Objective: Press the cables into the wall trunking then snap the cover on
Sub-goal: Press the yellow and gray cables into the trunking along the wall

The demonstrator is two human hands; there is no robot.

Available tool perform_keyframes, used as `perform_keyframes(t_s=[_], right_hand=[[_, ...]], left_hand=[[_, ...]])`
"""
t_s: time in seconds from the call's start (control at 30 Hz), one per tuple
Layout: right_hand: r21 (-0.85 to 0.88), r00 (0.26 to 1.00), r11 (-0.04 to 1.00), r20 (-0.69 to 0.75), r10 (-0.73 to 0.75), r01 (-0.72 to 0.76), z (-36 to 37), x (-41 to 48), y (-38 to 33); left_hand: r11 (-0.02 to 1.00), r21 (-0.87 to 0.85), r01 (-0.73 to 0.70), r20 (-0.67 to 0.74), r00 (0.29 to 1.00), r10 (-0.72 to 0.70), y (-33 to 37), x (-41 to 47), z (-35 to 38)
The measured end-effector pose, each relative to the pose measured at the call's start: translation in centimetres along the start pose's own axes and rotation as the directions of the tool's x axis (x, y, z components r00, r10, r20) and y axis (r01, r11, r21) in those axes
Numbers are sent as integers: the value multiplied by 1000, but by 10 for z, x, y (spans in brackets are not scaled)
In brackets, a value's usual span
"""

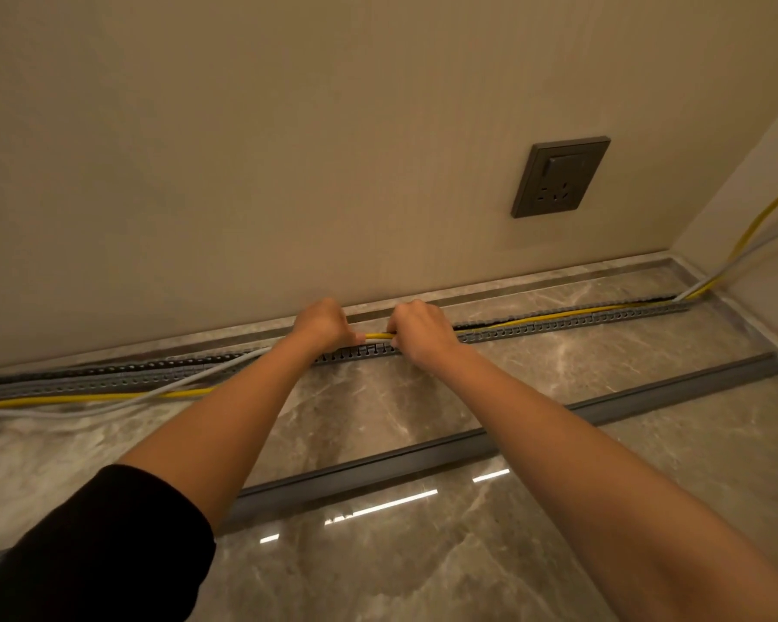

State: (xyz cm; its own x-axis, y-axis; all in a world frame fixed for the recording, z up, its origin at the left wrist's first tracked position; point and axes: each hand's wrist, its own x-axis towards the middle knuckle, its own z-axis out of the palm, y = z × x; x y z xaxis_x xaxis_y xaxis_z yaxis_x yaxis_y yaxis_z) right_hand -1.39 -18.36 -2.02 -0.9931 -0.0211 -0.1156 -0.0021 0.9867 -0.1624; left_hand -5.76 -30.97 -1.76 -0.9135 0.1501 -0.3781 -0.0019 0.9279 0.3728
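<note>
At frame centre, the left hand (322, 324) and right hand (418, 327) are pinching the smooth yellow cable (377, 335), fingers closed around it, over the slotted grey trunking (558, 323). Pressing is underway; leftward, cables are lying outside. The long rigid cover (423, 460) is waiting on glossy marble floor (423, 567).

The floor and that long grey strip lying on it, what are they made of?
The floor looks like polished marble or marble-look tile: grey-brown with pale veins, and glossy enough to mirror ceiling lights. The long grey strip, probably the trunking cover, looks like matte plastic: plain even grey, with only a dull sheen. Which exactly, the picture cannot settle.
</note>
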Motion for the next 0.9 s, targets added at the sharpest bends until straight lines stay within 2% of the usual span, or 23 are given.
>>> perform_keyframes(t_s=[0.17, 0.53, 0.73, 0.9], right_hand=[[-31, 1000, 999, -6, 16, -16, 0, -4, -6], [132, 998, 990, 37, 52, -57, 2, -5, -12], [96, 999, 994, 11, 54, -54, 3, 0, -14], [72, 999, 996, -5, 51, -50, 5, 0, -14]], left_hand=[[991, 133, -3, 63, 998, -5, 2, -3, -7], [943, 236, -235, -14, 969, 245, -5, 0, 3], [916, 324, -236, -79, 958, 275, -8, 2, 4], [950, 227, -216, -71, 969, 237, -13, 4, -1]])
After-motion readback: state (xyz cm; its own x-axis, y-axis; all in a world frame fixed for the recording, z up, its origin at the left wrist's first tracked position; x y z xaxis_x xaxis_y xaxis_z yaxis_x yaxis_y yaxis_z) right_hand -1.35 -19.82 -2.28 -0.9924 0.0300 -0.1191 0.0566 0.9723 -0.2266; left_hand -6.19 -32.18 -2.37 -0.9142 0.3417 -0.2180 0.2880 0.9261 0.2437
